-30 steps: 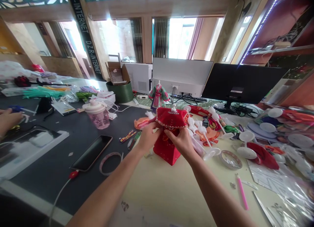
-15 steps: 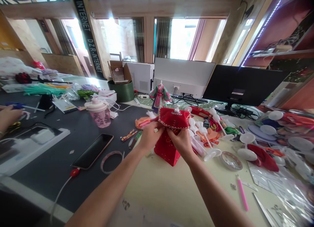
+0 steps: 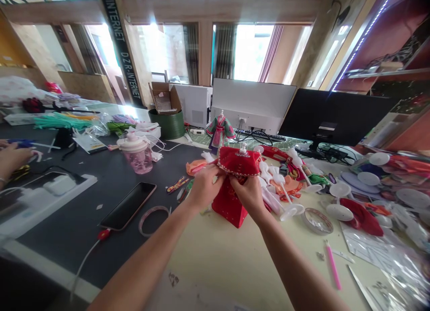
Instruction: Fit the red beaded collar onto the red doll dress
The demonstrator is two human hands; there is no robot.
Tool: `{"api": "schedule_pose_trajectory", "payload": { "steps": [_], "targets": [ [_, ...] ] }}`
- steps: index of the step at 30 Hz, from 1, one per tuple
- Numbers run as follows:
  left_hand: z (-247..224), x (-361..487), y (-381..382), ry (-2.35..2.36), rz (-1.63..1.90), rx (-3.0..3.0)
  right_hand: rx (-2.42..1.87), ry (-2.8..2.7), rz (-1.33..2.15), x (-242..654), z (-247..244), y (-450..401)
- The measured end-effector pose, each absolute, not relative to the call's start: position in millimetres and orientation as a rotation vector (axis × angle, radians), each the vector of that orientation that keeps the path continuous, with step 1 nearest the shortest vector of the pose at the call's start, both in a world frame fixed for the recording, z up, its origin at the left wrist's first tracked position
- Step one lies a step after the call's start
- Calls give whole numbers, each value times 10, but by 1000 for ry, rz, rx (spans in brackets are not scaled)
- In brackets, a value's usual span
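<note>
A small red doll dress (image 3: 239, 162) with a bead-trimmed cape stands upright near the middle of the table, a white neck knob at its top. My left hand (image 3: 206, 185) grips its left side just below the cape edge, fingers bent against the cloth. On the front, my right hand (image 3: 247, 192) pinches the red cloth under the cape, its fingertips partly hidden in the fabric. Behind it a green and pink doll robe (image 3: 221, 129) stands on its own. White doll stands (image 3: 282, 185) lie to the right.
To the left are a phone (image 3: 128, 206), a tape ring (image 3: 154, 221), a pink cup (image 3: 137, 154) and a power strip (image 3: 80, 185). Another person's hand (image 3: 15, 161) is at the far left. At right lie a tape roll (image 3: 317, 220) and a pink pen (image 3: 333, 265); monitors (image 3: 336, 118) stand behind.
The view has shifted very slightly. Both my hands keep their hold on the red dress, the left one's fingers moving a little. The other person's hand has moved slightly.
</note>
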State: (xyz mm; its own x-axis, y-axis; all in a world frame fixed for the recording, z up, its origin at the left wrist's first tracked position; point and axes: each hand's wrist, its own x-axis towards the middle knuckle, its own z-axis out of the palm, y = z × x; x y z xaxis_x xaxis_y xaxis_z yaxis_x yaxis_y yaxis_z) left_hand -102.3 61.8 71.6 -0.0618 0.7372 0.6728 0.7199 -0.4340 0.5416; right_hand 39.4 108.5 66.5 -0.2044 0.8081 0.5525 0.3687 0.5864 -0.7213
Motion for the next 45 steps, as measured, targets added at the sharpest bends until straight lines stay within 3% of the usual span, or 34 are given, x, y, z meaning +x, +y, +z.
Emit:
{"api": "schedule_pose_trajectory", "payload": {
  "steps": [33, 38, 45],
  "targets": [
    [682, -911, 473, 1642, 1449, 2036, -854, -1923, 671, 547, 711, 1070],
    [631, -975, 512, 1760, 1563, 1946, -835, -1904, 770, 655, 663, 1080],
    [658, -942, 634, 1563, 1621, 1891, -822, -1893, 744, 689, 610, 1124]
  ]
}}
